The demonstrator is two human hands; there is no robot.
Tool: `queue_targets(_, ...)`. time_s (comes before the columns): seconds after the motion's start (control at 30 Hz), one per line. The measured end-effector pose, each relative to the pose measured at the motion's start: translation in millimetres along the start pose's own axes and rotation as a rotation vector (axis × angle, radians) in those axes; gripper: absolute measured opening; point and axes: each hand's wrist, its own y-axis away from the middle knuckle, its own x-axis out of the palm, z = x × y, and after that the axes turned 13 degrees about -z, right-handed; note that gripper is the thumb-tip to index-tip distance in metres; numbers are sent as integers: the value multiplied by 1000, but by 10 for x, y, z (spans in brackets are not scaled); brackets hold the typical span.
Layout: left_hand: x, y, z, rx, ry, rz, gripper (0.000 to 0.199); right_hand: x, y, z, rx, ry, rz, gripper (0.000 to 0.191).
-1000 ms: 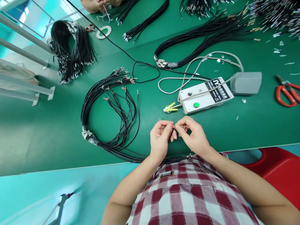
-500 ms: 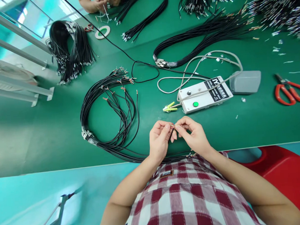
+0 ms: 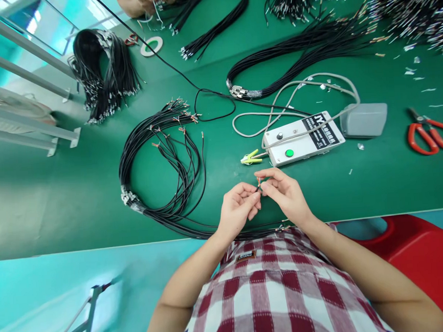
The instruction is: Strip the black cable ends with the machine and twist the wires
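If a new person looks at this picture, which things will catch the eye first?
Probably the looped bundle of black cables, on the green table left of the hands. Next, the white box with a green button, just beyond the hands. The red-handled scissors stand out at the far right.

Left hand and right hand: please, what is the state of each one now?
Left hand: fingers closed on a black cable.
Right hand: fingers pinched at the same cable's thin wire ends.

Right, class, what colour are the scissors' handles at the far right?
Red; the head view shows the handles best.
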Motion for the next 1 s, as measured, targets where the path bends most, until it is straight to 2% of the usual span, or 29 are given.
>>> queue_targets(0.1, 1, -1, 11, 20, -6, 8, 33, 62, -1, -18, 31, -44, -60, 25)
queue_targets(0.23, -19, -13, 55, 76, -23, -15, 32, 87, 13, -56, 139, -100, -47, 26)
queue_targets(0.47, 13, -8, 95, 237, -105, -94, 28, -10, 23, -69, 88, -16, -61, 27)
queue_targets(0.6, 97, -45, 69, 352, -114, -56, 28, -42, 2, -97, 74, 46, -64, 33)
queue_targets(0.7, 133, -107, 87, 319, 10, -93, 20, -50, -13, -132, 38, 90, -50, 35)
queue_targets(0.83, 100, -143, 139, 212, 102, -147, 25, -57, -20, -150, -53, 179, -29, 27)
queue_targets(0.93, 32, -106, 157, 245, -61, -160, 23, -68, -14, -134, -145, 291, -14, 19)
queue_targets(1.0, -17, -72, 163, 356, -245, -188, 17, -72, -4, -121, -206, 372, -3, 14)
